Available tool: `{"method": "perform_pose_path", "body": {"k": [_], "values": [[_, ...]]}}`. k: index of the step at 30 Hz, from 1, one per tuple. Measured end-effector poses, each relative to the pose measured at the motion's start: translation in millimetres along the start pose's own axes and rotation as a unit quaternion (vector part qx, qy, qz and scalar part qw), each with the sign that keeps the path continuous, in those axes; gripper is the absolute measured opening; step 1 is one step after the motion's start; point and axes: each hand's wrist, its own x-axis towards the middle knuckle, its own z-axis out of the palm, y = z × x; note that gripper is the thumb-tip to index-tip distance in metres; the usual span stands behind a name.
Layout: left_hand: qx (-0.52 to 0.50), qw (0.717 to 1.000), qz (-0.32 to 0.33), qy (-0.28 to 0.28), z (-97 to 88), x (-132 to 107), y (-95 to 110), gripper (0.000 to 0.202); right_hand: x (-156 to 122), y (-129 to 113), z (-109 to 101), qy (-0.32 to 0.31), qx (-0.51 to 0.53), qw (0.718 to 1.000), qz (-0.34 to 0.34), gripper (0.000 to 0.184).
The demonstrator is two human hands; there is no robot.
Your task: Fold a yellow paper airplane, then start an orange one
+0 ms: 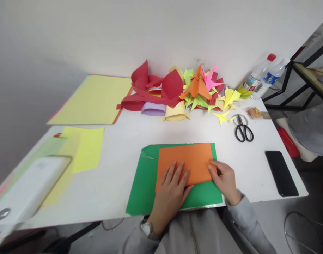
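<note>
An orange paper sheet [189,158] lies on a larger green sheet [144,183] near the front edge of the white table [124,141]. My left hand [170,194] rests flat on the lower left part of the orange sheet, fingers stretched out and slightly spread. My right hand [225,180] is at the orange sheet's lower right corner, its fingers curled and pressing or pinching the edge there. A watch sits on my left wrist.
A pile of folded coloured paper shapes [182,91] lies at the back by the wall. Black scissors [243,130] and a black phone [281,173] are to the right. Yellow sheets [94,98] lie at left, two bottles [262,76] at back right.
</note>
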Motion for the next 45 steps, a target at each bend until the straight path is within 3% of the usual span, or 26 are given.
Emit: {"method": "perform_pose_path", "body": {"k": [28, 45], "values": [[-0.068, 0.997, -0.033, -0.033, -9.0, 0.3, -0.7, 0.043, 6.8, -18.7, -10.4, -0.043, -0.025, 0.998, -0.03, 0.015], [-0.065, 0.997, -0.036, -0.027, -8.9, -0.6, 0.0, 0.04, 6.6, -17.5, -10.8, -0.042, -0.013, 0.998, -0.035, 0.014]]}}
